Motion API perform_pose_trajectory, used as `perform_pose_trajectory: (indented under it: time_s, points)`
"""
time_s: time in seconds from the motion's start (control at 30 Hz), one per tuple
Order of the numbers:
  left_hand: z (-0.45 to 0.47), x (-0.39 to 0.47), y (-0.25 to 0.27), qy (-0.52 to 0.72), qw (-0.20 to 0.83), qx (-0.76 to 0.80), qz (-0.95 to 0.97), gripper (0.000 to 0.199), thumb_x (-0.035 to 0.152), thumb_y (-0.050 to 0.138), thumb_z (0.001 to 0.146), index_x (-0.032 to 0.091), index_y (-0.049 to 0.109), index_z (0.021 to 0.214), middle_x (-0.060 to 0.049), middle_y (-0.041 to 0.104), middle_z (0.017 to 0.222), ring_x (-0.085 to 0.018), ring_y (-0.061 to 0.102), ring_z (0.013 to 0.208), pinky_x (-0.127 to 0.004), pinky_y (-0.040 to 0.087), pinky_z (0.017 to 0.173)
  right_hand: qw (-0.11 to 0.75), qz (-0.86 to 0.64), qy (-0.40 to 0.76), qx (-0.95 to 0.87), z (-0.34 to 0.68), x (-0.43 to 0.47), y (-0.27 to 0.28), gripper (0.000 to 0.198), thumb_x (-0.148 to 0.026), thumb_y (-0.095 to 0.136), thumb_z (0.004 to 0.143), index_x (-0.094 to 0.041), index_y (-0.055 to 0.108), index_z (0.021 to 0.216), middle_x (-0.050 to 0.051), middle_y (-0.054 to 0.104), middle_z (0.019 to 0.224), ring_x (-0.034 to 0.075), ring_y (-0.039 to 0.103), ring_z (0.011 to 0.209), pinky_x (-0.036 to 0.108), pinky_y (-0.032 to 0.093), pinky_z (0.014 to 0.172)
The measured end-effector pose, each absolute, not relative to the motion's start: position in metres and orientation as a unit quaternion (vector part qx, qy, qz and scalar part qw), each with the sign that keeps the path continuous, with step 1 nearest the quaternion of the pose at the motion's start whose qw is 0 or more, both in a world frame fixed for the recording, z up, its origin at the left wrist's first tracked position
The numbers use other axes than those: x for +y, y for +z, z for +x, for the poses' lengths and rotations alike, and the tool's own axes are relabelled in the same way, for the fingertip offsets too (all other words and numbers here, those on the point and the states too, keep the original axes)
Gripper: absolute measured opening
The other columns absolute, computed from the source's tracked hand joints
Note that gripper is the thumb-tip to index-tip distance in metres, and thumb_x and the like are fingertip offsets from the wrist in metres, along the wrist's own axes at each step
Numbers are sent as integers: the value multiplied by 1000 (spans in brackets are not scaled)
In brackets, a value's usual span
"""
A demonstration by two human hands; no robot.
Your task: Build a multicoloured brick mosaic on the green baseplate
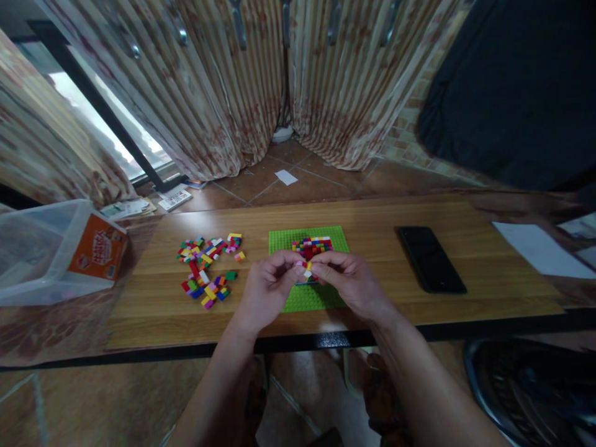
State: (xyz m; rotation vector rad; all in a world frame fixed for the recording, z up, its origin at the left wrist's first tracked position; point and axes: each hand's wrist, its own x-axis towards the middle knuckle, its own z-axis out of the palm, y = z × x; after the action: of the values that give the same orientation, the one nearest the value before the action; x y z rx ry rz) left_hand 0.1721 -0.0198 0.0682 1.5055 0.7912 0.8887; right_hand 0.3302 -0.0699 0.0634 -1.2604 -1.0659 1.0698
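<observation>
Above the green baseplate (307, 302), my left hand (270, 282) and my right hand (349, 279) meet with their fingertips pinched. Between them is a small cluster of toy bricks (307, 267) in pink, yellow, red and white, gripped from both sides. Just beyond the fingertips, a multicoloured brick structure (313, 246) stands on the baseplate, with white, red and yellow bricks along its far side. My hands hide its near part. To the left, a loose pile of bricks (205, 257) in many colours lies on the wooden table (367, 223).
A black phone (431, 259) lies on the table at the right. A clear plastic bin (51, 248) with an orange label stands beyond the table's left end. White paper (540, 248) lies at the far right. Curtains (223, 93) hang behind.
</observation>
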Motion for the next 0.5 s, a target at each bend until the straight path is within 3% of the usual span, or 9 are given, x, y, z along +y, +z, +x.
perform_pose_trajectory:
  time_s: [0.23, 0.33, 0.5]
  points:
    - [171, -12, 63, 418, 573, 405, 577, 23, 38, 71, 77, 16, 64, 82, 2, 63, 69, -11, 60, 65, -23, 49, 65, 632, -587, 333, -380, 362, -66, 65, 15, -36, 78, 68, -23, 75, 74, -2, 68, 66, 13, 58, 62, 29, 48, 65]
    - [168, -7, 59, 418, 573, 431, 557, 23, 37, 70, 75, 16, 64, 79, 2, 62, 69, -10, 58, 64, -23, 48, 64, 607, -620, 306, -393, 372, -67, 63, 16, -36, 79, 66, -22, 75, 74, 1, 72, 73, 16, 63, 69, 31, 51, 70]
    - [168, -5, 56, 405, 563, 452, 561, 22, 37, 69, 73, 16, 64, 78, 2, 62, 68, -10, 56, 62, -23, 45, 62, 526, -653, 289, -462, 369, -67, 50, 17, -38, 72, 74, -21, 75, 78, 3, 75, 78, 19, 66, 73, 32, 52, 70]
